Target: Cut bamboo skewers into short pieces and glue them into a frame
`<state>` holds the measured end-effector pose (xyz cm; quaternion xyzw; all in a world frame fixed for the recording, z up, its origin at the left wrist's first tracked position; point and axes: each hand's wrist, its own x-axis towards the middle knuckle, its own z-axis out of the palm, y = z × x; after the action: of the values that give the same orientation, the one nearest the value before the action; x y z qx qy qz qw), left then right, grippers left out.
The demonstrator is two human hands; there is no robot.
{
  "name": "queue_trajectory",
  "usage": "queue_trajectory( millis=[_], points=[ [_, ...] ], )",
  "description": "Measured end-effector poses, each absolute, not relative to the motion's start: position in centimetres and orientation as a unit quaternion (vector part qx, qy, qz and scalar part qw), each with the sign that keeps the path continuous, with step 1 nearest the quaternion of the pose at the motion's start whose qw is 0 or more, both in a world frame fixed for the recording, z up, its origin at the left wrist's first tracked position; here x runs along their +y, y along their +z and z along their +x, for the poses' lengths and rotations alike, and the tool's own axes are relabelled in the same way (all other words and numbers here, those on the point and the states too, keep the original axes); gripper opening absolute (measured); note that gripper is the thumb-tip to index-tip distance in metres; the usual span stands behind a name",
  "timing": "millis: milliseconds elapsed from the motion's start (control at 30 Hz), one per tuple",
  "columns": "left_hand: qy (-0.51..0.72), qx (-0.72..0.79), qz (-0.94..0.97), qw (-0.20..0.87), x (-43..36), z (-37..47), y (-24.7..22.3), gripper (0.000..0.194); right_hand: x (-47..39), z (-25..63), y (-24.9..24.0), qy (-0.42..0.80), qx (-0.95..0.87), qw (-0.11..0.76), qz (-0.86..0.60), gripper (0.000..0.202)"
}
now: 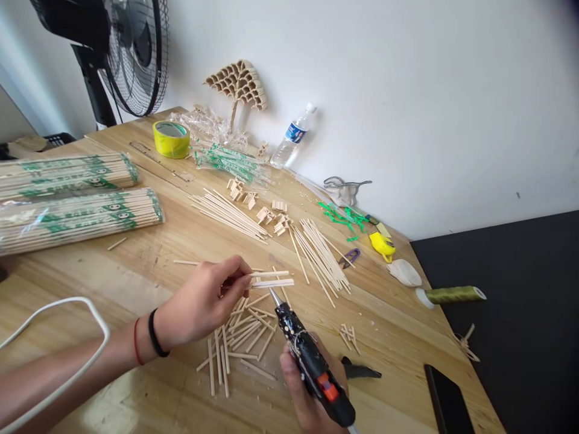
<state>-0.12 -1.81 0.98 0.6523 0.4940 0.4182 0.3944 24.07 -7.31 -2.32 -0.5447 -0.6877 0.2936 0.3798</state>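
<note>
Pinched between the fingertips of my left hand [212, 295] are thin wooden sticks [274, 282], held roughly level and pointing right. My right hand [312, 386] is wrapped round a black hot glue gun [310, 364] with an orange-red switch. The gun's metal nozzle [275, 297] is at the underside of the held sticks; I cannot tell if it touches them. Below my left hand lies a loose pile of short cut sticks [248, 331]. Longer sticks [321, 256] lie fanned out beyond my hands, with another bunch [228, 214] to their left.
Small glued stick pieces [272, 218] stand mid-table. Wrapped stick bundles [76, 220] lie left, near yellow tape [171, 140]. A water bottle [294, 137] and a tree-like stick model [239, 87] lean toward the wall. A phone [447, 401] lies right; a white cable [97, 313] crosses my left forearm.
</note>
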Motion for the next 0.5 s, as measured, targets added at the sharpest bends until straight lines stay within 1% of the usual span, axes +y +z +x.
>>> queue_trajectory(
  millis=[100, 167, 233, 367, 500],
  points=[
    [0.408, 0.492, 0.655, 0.403, -1.9, 0.0, 1.0, 0.021, -7.2, 23.7, -2.2, 0.256, -0.706, 0.390, -0.532, 0.011],
    [0.410, 0.487, 0.652, 0.412, -2.0, 0.1, 1.0, 0.021, -6.8, 23.6, -2.1, 0.254, -0.728, 0.388, -0.505, 0.009],
    [0.415, 0.480, 0.640, 0.434, -2.2, 0.3, 1.0, 0.022, -6.5, 23.6, -2.0, 0.255, -0.746, 0.380, -0.484, 0.013],
    [0.438, 0.452, 0.597, 0.497, -2.5, 0.6, 1.0, 0.022, -6.4, 23.6, -1.4, 0.249, -0.760, 0.347, -0.490, 0.023],
    [0.448, 0.428, 0.550, 0.561, -2.7, 0.7, 1.1, 0.022, -6.5, 23.3, -0.9, 0.245, -0.772, 0.342, -0.477, 0.022]
  ],
)
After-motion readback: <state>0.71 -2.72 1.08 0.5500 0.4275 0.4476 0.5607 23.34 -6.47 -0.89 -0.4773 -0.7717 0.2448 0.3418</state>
